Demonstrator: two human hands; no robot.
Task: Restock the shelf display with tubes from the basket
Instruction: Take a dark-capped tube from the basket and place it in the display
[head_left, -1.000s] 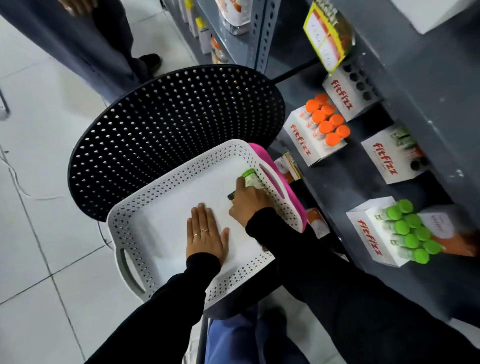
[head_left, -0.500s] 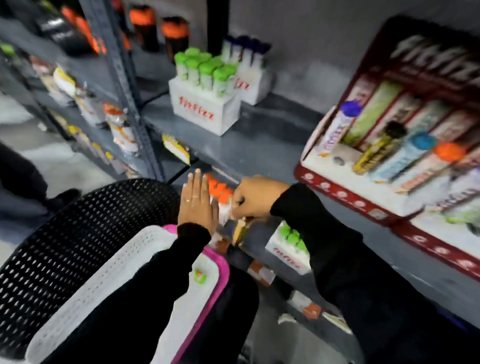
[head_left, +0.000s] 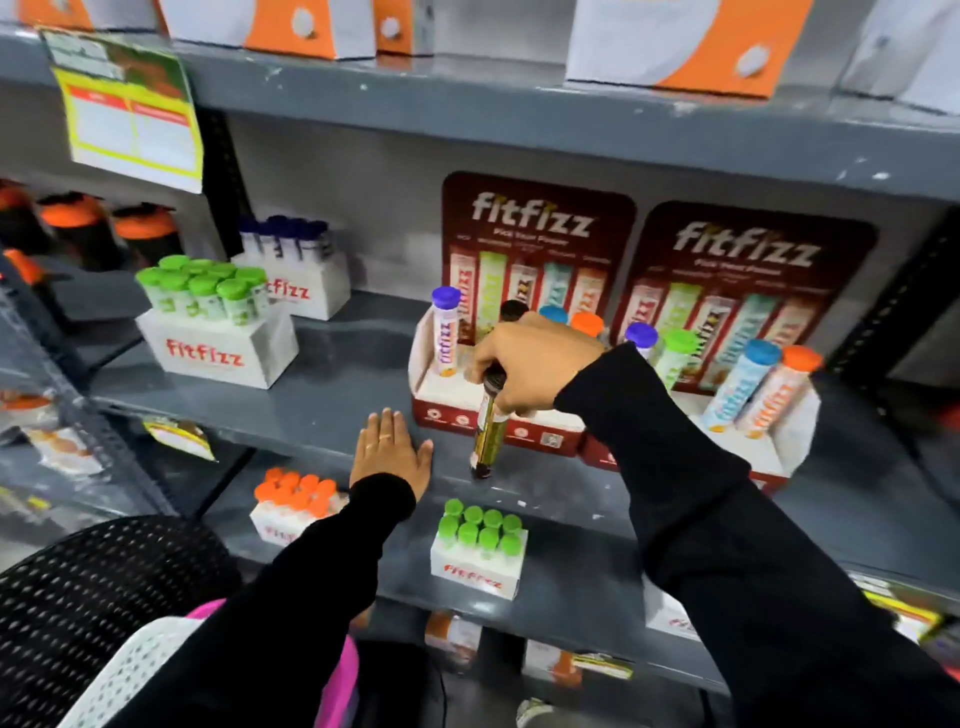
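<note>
My right hand (head_left: 530, 358) is shut on a dark, yellow-labelled tube (head_left: 488, 431), held upright just in front of the left red fitfizz display stand (head_left: 519, 431). That stand holds a purple-capped tube (head_left: 445, 332) at its left, plus black-, blue- and orange-capped tubes partly hidden behind my hand. My left hand (head_left: 390, 452) rests flat and open on the grey shelf edge (head_left: 322, 410), left of the held tube. The white perforated basket (head_left: 130, 670) with a pink one beneath it shows at the bottom left, mostly hidden by my left sleeve.
A second red display stand (head_left: 748, 441) with several coloured tubes stands to the right. White boxes of green-capped tubes (head_left: 208, 317) and blue-capped tubes (head_left: 291, 265) sit at the left of the same shelf. Lower shelf holds orange-capped (head_left: 296, 499) and green-capped (head_left: 478, 545) boxes. A black perforated stool (head_left: 78, 587) is below.
My view rose from the basket to the shelf. My right hand carried the tube up from the basket to the display stand; my left hand left the basket and now lies on the shelf edge.
</note>
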